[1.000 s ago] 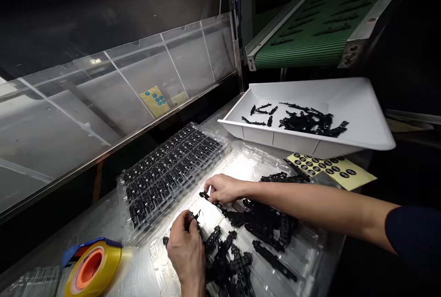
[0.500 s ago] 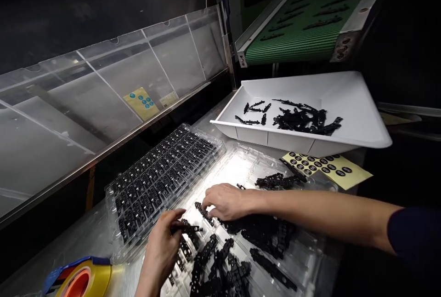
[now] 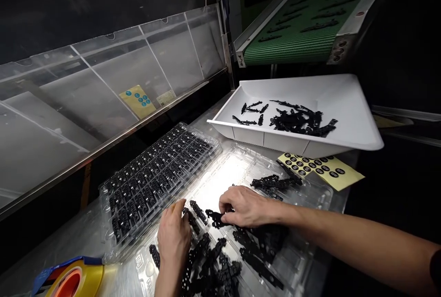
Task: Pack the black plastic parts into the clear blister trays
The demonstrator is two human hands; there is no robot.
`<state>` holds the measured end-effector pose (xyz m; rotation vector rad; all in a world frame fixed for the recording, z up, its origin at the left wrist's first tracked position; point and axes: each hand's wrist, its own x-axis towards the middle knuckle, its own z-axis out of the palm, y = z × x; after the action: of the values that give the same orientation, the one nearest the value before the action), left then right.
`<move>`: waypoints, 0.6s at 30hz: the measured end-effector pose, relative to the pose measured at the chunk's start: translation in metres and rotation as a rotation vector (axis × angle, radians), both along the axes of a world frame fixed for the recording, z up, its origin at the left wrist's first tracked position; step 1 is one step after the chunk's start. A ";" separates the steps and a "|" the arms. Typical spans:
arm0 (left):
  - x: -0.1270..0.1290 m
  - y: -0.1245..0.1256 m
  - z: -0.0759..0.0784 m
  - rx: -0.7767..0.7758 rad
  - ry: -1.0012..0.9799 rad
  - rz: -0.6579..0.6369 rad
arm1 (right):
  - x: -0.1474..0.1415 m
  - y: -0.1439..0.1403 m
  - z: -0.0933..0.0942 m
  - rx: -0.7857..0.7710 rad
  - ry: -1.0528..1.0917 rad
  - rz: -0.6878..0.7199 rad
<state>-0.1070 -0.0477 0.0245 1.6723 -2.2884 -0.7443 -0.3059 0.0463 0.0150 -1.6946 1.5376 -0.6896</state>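
Under my left hand [image 3: 174, 232] is a clear plastic tray [image 3: 223, 173] with slots. Its curled fingers are on a narrow black plastic part [image 3: 191, 221] lying in a slot; the grip is partly hidden. Just right of it, another black part [image 3: 198, 212] sits in the tray. My right hand [image 3: 243, 206] pinches a black perforated plastic part [image 3: 215, 218] between thumb and fingers, above the tray. Loose black parts [image 3: 210, 260] are heaped in front of both hands, and more [image 3: 272, 181] lie beyond my right wrist.
A filled clear tray [image 3: 155, 173] stands at the left. Behind is a white bin [image 3: 265, 139] with black parts, below a green conveyor belt [image 3: 292, 48] carrying similar pieces. A yellow sticker sheet [image 3: 344, 179] lies at the right, a yellow tape roll [image 3: 93, 281] at front left.
My left hand has moved slightly right and turned palm-down over the tray slots. My right hand has shifted right and now holds a black part out to its left.
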 end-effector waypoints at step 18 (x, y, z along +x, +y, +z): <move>-0.006 0.055 -0.013 0.319 0.544 0.077 | -0.016 -0.015 -0.001 -0.004 -0.500 -0.264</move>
<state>-0.1125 0.0072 0.0116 1.4251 -1.7852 -1.4035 -0.3217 0.0310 0.0141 -1.2043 1.3995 -1.1535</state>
